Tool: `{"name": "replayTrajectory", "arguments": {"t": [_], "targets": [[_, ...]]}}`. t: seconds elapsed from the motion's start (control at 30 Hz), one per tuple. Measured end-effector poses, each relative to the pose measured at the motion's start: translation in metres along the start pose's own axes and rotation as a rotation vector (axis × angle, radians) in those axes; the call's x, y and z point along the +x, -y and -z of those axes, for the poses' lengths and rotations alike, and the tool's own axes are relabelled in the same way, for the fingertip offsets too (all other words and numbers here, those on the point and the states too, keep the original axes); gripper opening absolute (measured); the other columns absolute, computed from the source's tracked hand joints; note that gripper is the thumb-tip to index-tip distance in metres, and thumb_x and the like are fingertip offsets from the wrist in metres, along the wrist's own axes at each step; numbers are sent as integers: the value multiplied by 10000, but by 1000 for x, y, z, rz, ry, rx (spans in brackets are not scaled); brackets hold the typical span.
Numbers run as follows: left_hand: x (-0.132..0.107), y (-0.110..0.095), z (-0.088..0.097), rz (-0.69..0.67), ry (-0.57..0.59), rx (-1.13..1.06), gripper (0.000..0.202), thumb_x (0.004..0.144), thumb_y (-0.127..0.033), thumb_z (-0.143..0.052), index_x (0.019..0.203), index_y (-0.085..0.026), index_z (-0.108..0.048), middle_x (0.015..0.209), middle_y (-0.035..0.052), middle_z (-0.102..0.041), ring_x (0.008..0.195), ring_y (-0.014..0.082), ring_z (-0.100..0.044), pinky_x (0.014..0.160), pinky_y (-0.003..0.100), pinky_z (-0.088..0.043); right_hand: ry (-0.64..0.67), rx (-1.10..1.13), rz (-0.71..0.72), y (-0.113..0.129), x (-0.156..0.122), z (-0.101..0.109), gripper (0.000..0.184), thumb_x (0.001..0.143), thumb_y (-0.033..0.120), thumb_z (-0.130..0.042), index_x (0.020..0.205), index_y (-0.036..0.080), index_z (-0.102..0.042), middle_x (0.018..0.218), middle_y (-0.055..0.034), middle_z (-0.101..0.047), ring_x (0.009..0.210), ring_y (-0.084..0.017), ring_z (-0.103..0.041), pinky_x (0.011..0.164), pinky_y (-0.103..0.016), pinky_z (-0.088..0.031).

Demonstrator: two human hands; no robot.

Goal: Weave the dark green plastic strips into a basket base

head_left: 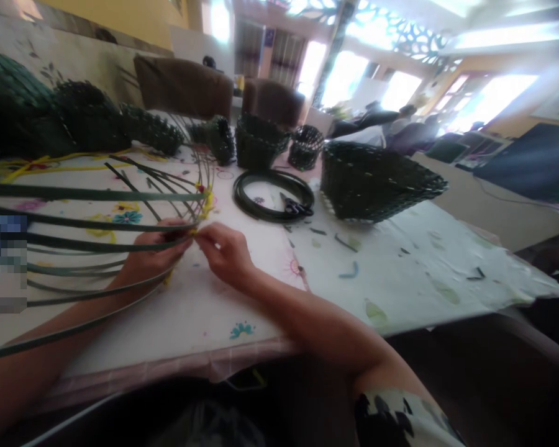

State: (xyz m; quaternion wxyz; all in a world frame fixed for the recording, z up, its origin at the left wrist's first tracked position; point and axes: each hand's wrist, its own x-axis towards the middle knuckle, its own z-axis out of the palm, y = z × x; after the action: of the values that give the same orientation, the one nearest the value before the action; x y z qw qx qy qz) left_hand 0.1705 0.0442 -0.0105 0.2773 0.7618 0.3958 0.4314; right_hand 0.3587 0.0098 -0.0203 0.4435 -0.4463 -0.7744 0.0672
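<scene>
A half-woven basket of long dark green strips with a yellow band is held over the table, its loose strips fanning out to the left. My left hand is closed around the woven part, its fingers partly hidden behind the strips. My right hand pinches at the yellow band's lower end, thumb and forefinger together; the yellow strip shows at the fingertips. Beyond my right hand lies a coil of green strip, with black-handled scissors resting on it.
Finished dark green woven baskets stand along the back, a large one tilted at the right. Yellow strips lie at the far left. Cut scraps are scattered on the flowered tablecloth. Brown chairs stand behind; people sit farther off.
</scene>
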Motion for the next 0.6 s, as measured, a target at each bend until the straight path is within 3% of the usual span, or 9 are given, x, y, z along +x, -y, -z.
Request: {"name": "replayTrajectory", "arguments": {"t": [0.13,0.27,0.37,0.47,0.6], "targets": [[-1,-2,-2,30,-29,-49,407,853,-494,-721,1074,-152,-729,1076,99,-804,981,245,-735,922,360,-605,-18,119,-27,-5,2,-5,169,1072,223,-592,930,188,-677,932,-34,-718,875,-142,-654,838,-252,-496],[-2,-3,-3,22,-30,-25,377,869,-493,-710,1053,-164,-714,1052,85,-789,955,229,-718,893,340,-593,-31,116,-31,-4,1,-6,163,1074,236,-590,948,196,-685,943,-48,-711,911,-158,-650,882,-276,-501],[-4,-5,-4,22,-20,-6,372,856,-505,-709,1047,-187,-687,993,66,-776,898,227,-710,827,331,-592,-26,217,-89,1,1,-2,184,1039,214,-600,863,206,-653,883,-30,-685,870,-153,-631,871,-280,-506],[-7,-6,-4,26,-7,-11,351,854,-505,-700,1048,-214,-660,983,61,-762,887,234,-714,802,336,-598,-6,507,-287,3,2,1,201,985,253,-651,793,217,-603,751,18,-613,722,-129,-577,746,-260,-508],[-8,-4,-3,11,6,15,335,871,-498,-685,1059,-222,-666,994,64,-758,888,240,-718,818,358,-598,205,1047,-593,0,5,0,229,972,330,-636,789,226,-544,643,73,-500,498,-95,-426,536,-252,-465]]}}
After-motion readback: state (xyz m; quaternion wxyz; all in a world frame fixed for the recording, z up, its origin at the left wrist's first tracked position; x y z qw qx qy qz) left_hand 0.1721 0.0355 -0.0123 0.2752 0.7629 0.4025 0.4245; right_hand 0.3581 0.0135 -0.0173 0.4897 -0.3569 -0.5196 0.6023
